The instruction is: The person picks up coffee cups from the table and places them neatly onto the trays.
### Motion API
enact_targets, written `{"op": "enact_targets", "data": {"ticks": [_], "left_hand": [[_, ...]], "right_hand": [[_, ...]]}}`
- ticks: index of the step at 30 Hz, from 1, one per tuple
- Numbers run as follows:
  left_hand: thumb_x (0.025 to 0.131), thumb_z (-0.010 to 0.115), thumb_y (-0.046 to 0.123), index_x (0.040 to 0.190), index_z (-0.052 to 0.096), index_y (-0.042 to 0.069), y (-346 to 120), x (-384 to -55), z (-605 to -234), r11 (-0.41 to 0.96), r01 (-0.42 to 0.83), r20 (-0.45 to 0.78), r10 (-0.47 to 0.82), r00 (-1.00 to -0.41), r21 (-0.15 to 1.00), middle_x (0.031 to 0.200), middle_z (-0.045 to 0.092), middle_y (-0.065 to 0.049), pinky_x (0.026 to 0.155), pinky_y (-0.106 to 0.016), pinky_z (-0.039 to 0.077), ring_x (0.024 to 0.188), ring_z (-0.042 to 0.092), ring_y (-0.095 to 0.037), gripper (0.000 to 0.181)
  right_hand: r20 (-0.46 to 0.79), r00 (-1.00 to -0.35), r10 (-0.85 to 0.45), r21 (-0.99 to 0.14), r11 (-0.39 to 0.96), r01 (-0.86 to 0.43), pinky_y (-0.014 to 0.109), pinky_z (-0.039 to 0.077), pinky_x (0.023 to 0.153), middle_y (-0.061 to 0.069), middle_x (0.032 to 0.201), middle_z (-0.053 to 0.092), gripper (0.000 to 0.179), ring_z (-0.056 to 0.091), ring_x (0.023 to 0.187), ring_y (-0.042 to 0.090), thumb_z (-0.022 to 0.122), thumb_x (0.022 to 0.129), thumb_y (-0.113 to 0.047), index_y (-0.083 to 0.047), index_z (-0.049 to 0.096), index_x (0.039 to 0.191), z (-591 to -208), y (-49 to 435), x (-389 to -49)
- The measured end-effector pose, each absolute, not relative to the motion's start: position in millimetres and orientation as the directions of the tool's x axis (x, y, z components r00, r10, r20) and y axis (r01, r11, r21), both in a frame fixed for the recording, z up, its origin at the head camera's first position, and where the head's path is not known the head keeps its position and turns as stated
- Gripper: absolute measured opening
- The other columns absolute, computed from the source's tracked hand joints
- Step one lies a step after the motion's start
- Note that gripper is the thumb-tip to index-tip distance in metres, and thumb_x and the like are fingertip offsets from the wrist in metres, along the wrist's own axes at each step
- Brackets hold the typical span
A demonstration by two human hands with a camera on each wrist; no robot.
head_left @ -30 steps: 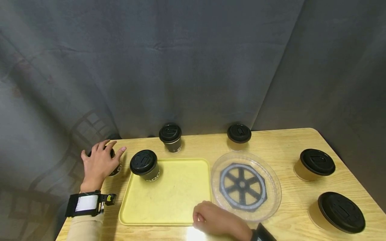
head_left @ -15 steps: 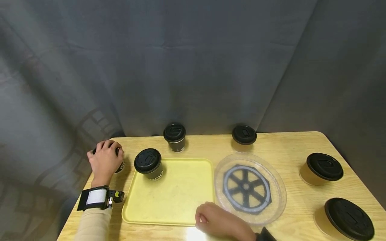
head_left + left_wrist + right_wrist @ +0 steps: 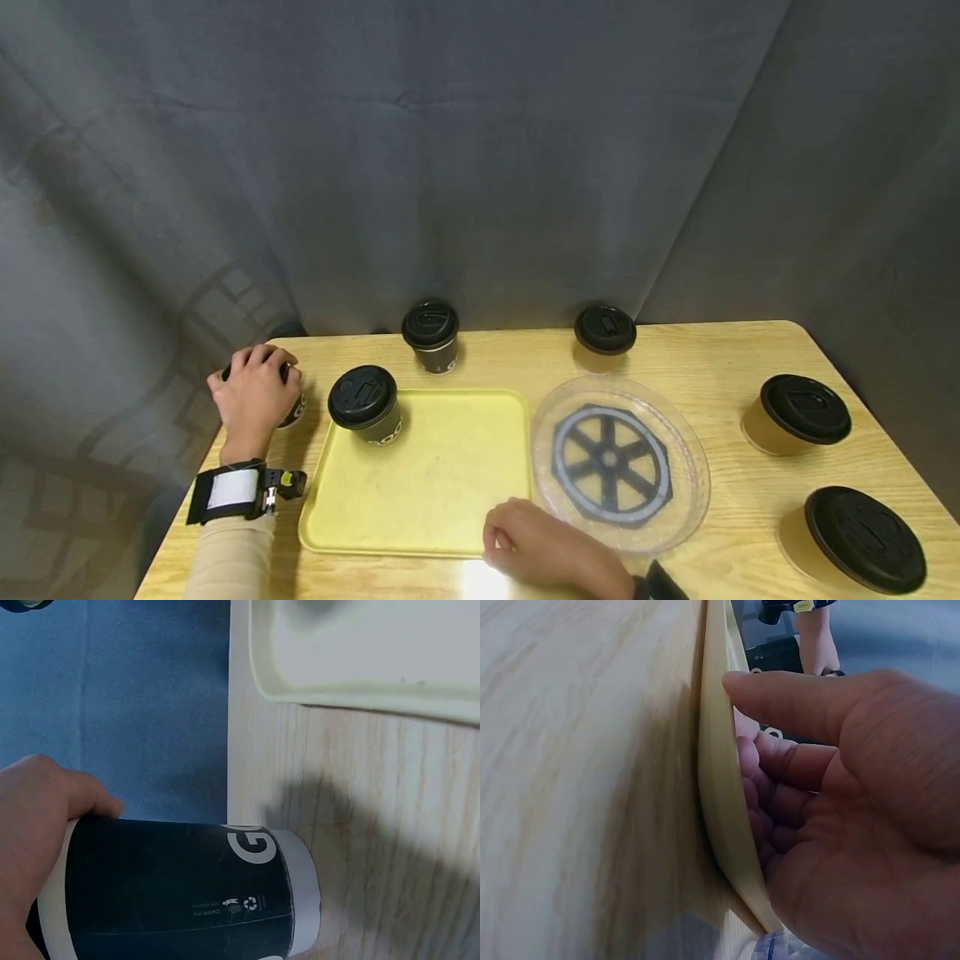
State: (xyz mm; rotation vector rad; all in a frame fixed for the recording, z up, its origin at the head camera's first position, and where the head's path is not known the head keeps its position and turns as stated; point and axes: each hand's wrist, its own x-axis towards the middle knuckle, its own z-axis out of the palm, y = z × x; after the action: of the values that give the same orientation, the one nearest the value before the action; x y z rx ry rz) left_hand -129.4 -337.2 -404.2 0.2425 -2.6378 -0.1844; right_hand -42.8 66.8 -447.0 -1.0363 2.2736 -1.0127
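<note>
At the table's left edge, my left hand (image 3: 255,396) grips a black lidded paper coffee cup (image 3: 172,885) from above. Its fingers curl over the dark lid, which they mostly hide; the cup's white base is right at the wooden tabletop. A second black coffee cup (image 3: 363,408) stands on the far left corner of the yellow tray (image 3: 412,508). My right hand (image 3: 547,546) rests at the tray's near right corner with loosely curled fingers. In the right wrist view its thumb tip overlaps the tray rim (image 3: 724,772), and nothing shows in its grasp.
A round clear plastic dish (image 3: 693,508) lies right of the tray. Behind stand a black cup (image 3: 437,354) and a brown cup (image 3: 596,360). Two more brown lidded cups (image 3: 772,429) stand at the right. A grey curtain (image 3: 480,167) hangs behind the table.
My left hand has come down over the far-left cup, and its spread fingers have closed round the lid. The right hand stays by the tray corner. The head view has shifted slightly.
</note>
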Motion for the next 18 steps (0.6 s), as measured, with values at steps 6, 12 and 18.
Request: {"op": "enact_targets", "data": {"ticks": [6, 12, 18], "left_hand": [[0.091, 0.055, 0.019, 0.106, 0.064, 0.005, -335.6, -130.8, -402.3, 0.971, -0.156, 0.410, -0.219, -0.885, 0.182, 0.122, 0.059, -0.022, 0.089, -0.075, 0.028, 0.121, 0.045, -0.043, 0.023], [0.090, 0.056, 0.021, 0.114, 0.060, 0.002, -335.1, -128.9, -400.3, 0.962, -0.191, 0.343, -0.249, -0.906, 0.195, 0.131, 0.049, -0.028, 0.089, -0.074, 0.028, 0.122, 0.040, -0.050, 0.031], [0.090, 0.054, 0.022, 0.112, 0.060, 0.003, -335.8, -125.6, -398.8, 0.957, -0.202, 0.336, -0.263, -0.904, 0.206, 0.127, 0.046, -0.033, 0.087, -0.075, 0.027, 0.120, 0.036, -0.056, 0.030]], "right_hand": [[-0.092, -0.628, -0.773, -0.773, 0.453, -0.444, 0.015, 0.046, 0.069, -0.017, 0.073, 0.055, 0.011, 0.049, 0.071, -0.006, 0.060, 0.088, -0.014, -0.020, 0.065, 0.081, -445.5, 68.9, -42.3], [-0.104, -0.630, -0.769, -0.774, 0.461, -0.434, 0.014, 0.046, 0.068, -0.018, 0.074, 0.054, 0.010, 0.048, 0.071, -0.006, 0.059, 0.090, -0.016, -0.020, 0.064, 0.082, -446.1, 70.3, -41.8], [-0.065, -0.614, -0.787, -0.752, 0.443, -0.488, 0.014, 0.046, 0.071, -0.018, 0.073, 0.052, 0.014, 0.046, 0.068, -0.008, 0.059, 0.089, -0.014, -0.022, 0.062, 0.078, -447.0, 68.1, -41.5]]}}
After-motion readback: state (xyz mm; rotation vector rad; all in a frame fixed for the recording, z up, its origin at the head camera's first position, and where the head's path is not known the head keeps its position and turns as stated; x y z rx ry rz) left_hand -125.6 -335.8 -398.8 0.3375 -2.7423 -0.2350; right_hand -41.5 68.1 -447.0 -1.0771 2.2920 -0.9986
